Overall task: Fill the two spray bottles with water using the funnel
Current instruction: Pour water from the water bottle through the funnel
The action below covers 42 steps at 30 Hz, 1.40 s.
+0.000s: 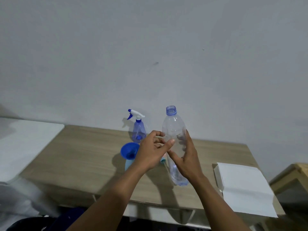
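My right hand (188,157) grips a clear plastic water bottle (174,125) by its middle and holds it nearly upright above the table, with no cap on its blue neck. My left hand (152,152) is beside it, fingers loosely curled, and its thumb tip touches the bottle's side. A blue spray bottle (139,130) with a white and blue trigger stands at the back by the wall. In front of it a blue funnel (129,150) sits in the mouth of a pale blue bottle (129,164), partly hidden by my left hand. A pale spray head (163,160) lies behind my hands.
The wooden table (83,155) runs along a white wall. A white box (245,187) lies on its right end. A white surface (25,142) adjoins the table on the left, and a wooden piece of furniture (295,177) stands at the right edge.
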### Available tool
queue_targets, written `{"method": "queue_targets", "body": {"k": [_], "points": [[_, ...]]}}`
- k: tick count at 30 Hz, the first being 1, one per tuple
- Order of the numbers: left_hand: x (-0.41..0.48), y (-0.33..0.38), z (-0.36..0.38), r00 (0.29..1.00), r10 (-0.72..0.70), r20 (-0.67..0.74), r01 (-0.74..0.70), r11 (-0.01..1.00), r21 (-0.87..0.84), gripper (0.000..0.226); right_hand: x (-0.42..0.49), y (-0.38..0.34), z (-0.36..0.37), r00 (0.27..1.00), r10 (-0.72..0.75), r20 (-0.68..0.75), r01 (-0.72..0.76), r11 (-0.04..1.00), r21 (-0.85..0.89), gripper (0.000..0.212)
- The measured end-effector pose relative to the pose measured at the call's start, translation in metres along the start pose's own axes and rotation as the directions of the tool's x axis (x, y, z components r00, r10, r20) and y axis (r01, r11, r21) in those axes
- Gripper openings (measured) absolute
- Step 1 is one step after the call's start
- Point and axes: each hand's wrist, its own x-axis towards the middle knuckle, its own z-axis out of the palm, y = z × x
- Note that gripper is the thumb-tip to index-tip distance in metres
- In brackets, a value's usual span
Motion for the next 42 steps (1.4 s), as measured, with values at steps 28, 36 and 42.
{"method": "queue_targets", "body": {"k": [28, 36, 42], "points": [[0.004, -0.129, -0.095, 0.996, -0.005, -0.089, 0.016, 0.991, 0.132, 0.057, -0.027, 0.0, 0.011, 0.88, 0.272, 0.389, 0.136, 0.64, -0.756, 0.091], [0.0, -0.127, -0.093, 0.994, -0.019, -0.107, 0.025, 0.998, 0.061, 0.068, -0.013, -0.01, 0.006, 0.867, 0.278, 0.413, 0.203, 0.56, -0.804, 0.089], [0.001, -0.13, -0.094, 0.994, -0.035, -0.108, 0.036, 0.999, 0.01, 0.09, -0.006, -0.018, 0.006, 0.86, 0.281, 0.426, 0.247, 0.501, -0.829, 0.087]]}}
